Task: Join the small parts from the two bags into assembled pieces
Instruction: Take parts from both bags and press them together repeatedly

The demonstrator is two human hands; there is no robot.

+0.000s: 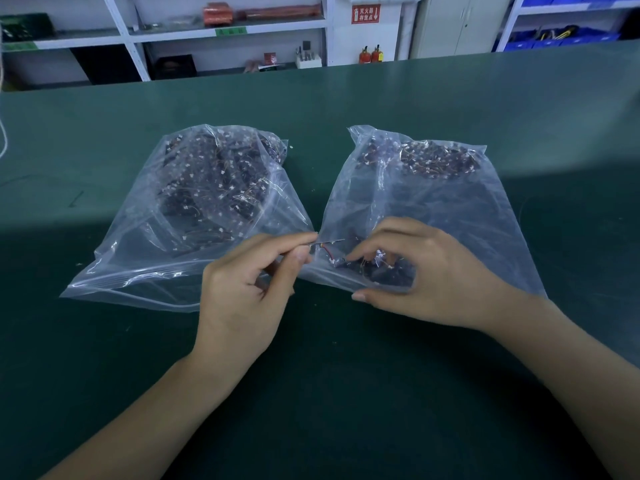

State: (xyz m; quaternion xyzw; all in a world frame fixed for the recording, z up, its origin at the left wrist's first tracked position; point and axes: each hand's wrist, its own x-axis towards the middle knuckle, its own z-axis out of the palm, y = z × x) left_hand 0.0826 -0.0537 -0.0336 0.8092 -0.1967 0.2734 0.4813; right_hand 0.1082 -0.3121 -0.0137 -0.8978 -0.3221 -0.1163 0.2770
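your left grip (249, 282) pinches a thin part (329, 241) mid-frame; right grip (412, 271) curls loose fingers into right bag (450, 209), holding nothing

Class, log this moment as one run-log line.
left hand: pinches thin part | right hand: fingers in right bag mouth | left bag: untouched | stage: picking parts
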